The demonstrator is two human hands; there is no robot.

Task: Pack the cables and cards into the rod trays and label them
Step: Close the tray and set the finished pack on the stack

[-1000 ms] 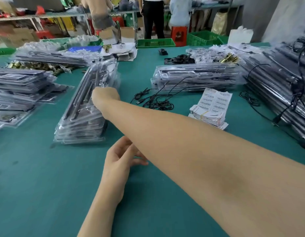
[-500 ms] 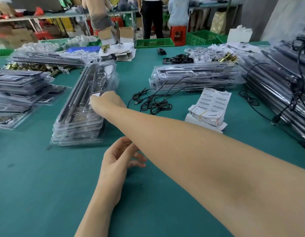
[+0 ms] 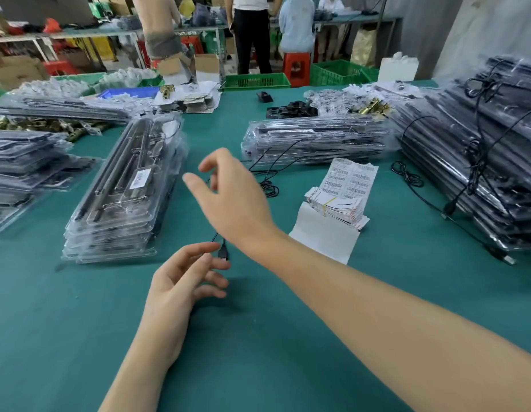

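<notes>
Green worktop [image 3: 80, 322]: clear plastic rod trays [image 3: 121, 203] stacked near left edge, top one labelled; thin black cables [image 3: 267, 185] lie loose; left hand [image 3: 181, 281], right hand [image 3: 231, 200] grips apart.

Right hand [image 3: 234, 200] in the air over green tabletop [image 3: 80, 322], fingers loosely apart; left hand [image 3: 181, 281] relaxed below, black cable plug [image 3: 223, 253] just beside its fingertips; barcode label [image 3: 138, 179] atop nearest tray stack [image 3: 109, 233].

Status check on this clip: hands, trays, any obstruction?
Right hand open, off the table. Left hand open, beside cable plug. Top tray carries label. No obstruction seen.
</notes>
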